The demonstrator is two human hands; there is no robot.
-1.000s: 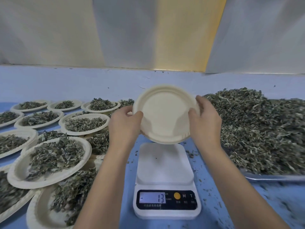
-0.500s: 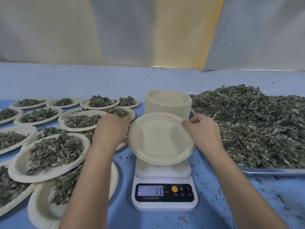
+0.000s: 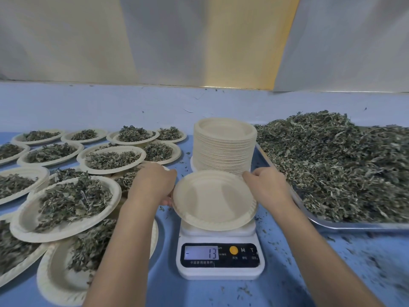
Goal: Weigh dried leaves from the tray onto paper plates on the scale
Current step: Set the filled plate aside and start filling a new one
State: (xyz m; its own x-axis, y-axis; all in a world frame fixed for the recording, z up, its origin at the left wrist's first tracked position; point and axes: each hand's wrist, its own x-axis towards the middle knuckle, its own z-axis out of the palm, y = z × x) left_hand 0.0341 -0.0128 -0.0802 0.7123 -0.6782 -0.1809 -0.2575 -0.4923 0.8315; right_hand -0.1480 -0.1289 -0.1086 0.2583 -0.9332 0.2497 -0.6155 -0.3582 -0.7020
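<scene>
Leaf pile (image 3: 343, 169) on metal tray (image 3: 358, 226), 3 o'clock of scale. Filled plates (image 3: 26, 221) spread at 9–10 o'clock. Spare plate stack (image 3: 223, 151) at 12. Scale (image 3: 220, 269) centre, display reads −13. Empty plate (image 3: 213, 200) tilted over its platform; contact w/ it unclear. Left hand (image 3: 152, 185) grips rim at 9, right hand (image 3: 267, 187) pinches rim at 2.

Risk: plate set off-centre or leaning on stack → false reading; readout not zero once plate sits → wrong wt.

Blue tabletop (image 3: 332, 273) w/ leaf crumbs; pale panels (image 3: 199, 41) behind.

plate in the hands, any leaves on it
No, the plate over the scale is bare inside.
</scene>
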